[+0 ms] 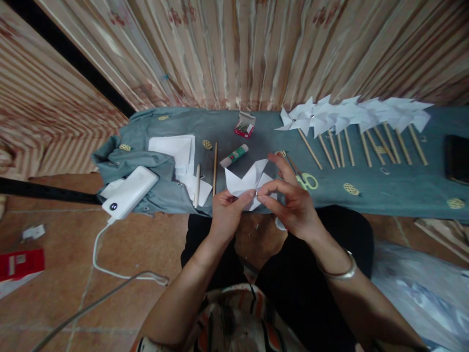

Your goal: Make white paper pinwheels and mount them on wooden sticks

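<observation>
A folded white paper pinwheel is held over the near edge of the cloth-covered bench. My left hand grips it from the left, thumb on top near its middle. My right hand pinches a small shiny pin between thumb and forefinger at the pinwheel's centre; the other fingers are raised. Just beyond the pinwheel lies a glue stick. Farther back, a small red box stands with its lid up and tiny metal pieces inside. Scissors with pale green handles lie beside my right hand.
Finished pinwheels on sticks lie overlapping at the back right. To the left are a loose wooden stick, a white pen-like stick, paper sheets and a cabled power bank. A dark phone-like object sits far right.
</observation>
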A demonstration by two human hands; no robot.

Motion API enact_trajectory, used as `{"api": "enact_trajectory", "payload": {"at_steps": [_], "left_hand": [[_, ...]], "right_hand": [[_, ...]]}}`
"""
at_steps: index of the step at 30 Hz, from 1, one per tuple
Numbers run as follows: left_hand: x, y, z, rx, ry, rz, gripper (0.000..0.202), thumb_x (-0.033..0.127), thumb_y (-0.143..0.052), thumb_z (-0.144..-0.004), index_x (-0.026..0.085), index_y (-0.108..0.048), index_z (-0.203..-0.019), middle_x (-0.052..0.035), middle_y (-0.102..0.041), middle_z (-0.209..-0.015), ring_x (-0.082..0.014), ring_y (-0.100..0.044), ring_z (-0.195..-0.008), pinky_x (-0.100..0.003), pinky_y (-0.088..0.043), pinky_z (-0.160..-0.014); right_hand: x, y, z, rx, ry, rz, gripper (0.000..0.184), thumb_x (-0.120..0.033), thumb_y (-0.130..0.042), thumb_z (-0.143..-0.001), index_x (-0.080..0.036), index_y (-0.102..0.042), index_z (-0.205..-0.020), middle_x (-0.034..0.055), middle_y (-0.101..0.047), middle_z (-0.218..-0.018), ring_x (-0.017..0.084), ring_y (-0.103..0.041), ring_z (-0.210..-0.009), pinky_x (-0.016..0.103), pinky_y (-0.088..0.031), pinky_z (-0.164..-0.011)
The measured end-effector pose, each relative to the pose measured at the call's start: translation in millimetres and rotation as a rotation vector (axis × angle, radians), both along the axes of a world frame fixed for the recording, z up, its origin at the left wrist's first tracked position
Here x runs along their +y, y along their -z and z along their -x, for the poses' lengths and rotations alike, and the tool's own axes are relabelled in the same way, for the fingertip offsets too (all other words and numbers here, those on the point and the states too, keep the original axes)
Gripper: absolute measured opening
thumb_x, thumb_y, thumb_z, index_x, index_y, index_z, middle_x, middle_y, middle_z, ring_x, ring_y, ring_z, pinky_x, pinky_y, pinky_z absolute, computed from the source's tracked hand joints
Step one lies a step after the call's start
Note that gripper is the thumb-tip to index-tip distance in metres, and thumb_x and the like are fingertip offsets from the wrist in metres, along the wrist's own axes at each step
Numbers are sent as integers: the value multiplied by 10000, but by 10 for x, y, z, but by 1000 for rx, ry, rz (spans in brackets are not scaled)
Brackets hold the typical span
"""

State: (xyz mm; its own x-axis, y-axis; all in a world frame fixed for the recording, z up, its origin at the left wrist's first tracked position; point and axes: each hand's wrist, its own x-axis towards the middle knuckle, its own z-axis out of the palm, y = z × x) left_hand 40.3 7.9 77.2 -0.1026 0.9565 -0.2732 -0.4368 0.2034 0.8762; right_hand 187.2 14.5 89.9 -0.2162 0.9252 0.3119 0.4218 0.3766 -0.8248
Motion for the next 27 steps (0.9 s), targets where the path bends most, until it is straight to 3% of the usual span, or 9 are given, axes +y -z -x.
{"api": "enact_trajectory", "payload": {"at_steps": [27], "left_hand": [[-41, 6, -13, 76, 2, -32, 221, 269, -840, -561, 179, -766, -749, -26, -761, -783, -161, -669, -681, -298, -529, -707]], "right_hand": [[13, 29, -50, 78, -25, 70, 114, -347, -634, -843, -243, -640, -798, 10, -403, -1504, 255, -214, -1459, 467, -199, -1176]]}}
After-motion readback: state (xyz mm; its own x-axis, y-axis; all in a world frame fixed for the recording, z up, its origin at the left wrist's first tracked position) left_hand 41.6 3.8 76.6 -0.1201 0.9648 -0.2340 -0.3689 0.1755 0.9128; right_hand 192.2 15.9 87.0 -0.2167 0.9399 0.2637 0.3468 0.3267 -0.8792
